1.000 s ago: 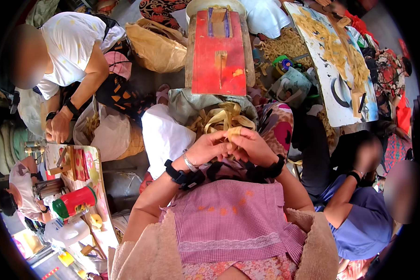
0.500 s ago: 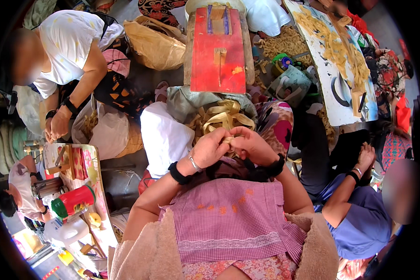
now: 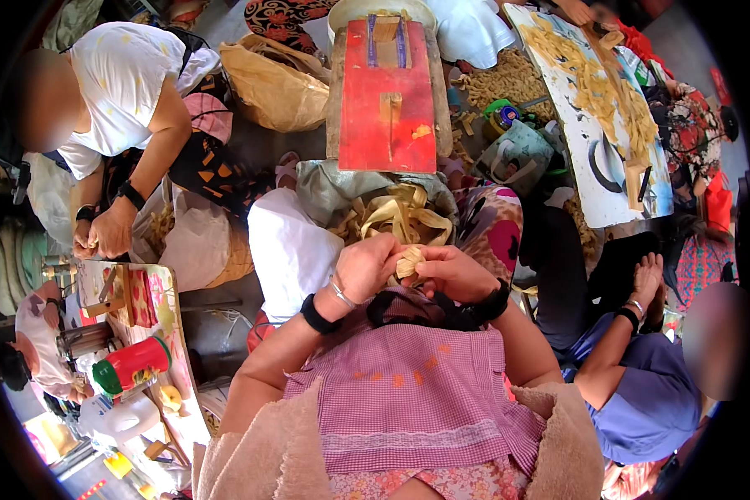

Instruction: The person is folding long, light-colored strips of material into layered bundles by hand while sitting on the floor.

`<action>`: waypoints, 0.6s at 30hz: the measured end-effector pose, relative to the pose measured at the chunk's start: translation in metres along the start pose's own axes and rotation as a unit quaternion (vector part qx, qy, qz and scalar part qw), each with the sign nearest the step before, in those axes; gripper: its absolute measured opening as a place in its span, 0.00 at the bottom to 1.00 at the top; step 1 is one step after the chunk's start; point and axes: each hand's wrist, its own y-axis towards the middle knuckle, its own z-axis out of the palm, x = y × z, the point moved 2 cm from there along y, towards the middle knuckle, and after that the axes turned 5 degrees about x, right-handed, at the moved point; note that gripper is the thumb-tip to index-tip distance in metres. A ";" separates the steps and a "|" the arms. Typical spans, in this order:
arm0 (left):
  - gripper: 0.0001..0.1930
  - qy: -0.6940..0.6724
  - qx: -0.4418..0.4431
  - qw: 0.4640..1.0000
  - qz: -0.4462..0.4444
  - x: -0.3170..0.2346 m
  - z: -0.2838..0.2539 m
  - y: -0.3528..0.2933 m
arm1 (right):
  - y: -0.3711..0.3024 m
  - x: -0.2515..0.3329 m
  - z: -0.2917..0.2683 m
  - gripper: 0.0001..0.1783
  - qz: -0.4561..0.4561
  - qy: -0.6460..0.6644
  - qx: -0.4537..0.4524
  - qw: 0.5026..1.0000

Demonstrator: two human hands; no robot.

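Between my two hands is a small pale-yellow bundle of folded strip (image 3: 408,262), round and ridged. My left hand (image 3: 365,265) pinches it from the left, with its fingers bent in. From the right, my right hand (image 3: 458,273) holds it between thumb and fingers. Just beyond my hands, a grey-green sack (image 3: 325,185) lies open on my lap, full of long flat yellowish strips (image 3: 404,215). A white cloth (image 3: 291,246) drapes over my left knee.
Ahead stands a red board (image 3: 391,125) with wooden blocks fixed on it. To the right, a white table (image 3: 562,137) carries loose strips. A side table (image 3: 179,367) at left holds a red jar (image 3: 133,365). Co-workers sit on both sides, one in a white shirt (image 3: 125,79).
My hands have lowered slightly, and my right hand has turned. The bundle now shows its rounded, ridged face between my fingers. The co-worker at right has shifted their hands.
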 end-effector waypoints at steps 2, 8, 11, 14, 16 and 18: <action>0.10 -0.028 0.016 0.999 0.043 -0.012 -0.005 -0.006 | 0.000 0.000 0.000 0.21 0.006 -0.010 -0.016 1.000; 0.10 -0.279 0.092 0.950 -0.102 0.010 -0.007 -0.018 | -0.004 0.021 0.020 0.16 0.041 -0.187 -0.074 0.979; 0.10 -0.401 0.085 0.902 -0.137 0.025 -0.013 -0.024 | -0.013 0.032 -0.002 0.12 0.054 -0.253 -0.118 0.959; 0.11 -0.390 0.079 0.909 -0.126 0.014 -0.015 -0.032 | -0.023 0.034 -0.007 0.10 0.036 -0.150 -0.143 0.978; 0.11 -0.355 0.075 0.927 -0.099 0.009 -0.012 -0.035 | -0.019 0.025 -0.020 0.09 0.033 -0.101 -0.158 0.982; 0.12 -0.339 0.072 0.936 -0.070 0.006 -0.009 -0.037 | -0.020 0.021 -0.026 0.08 0.016 -0.084 -0.168 0.982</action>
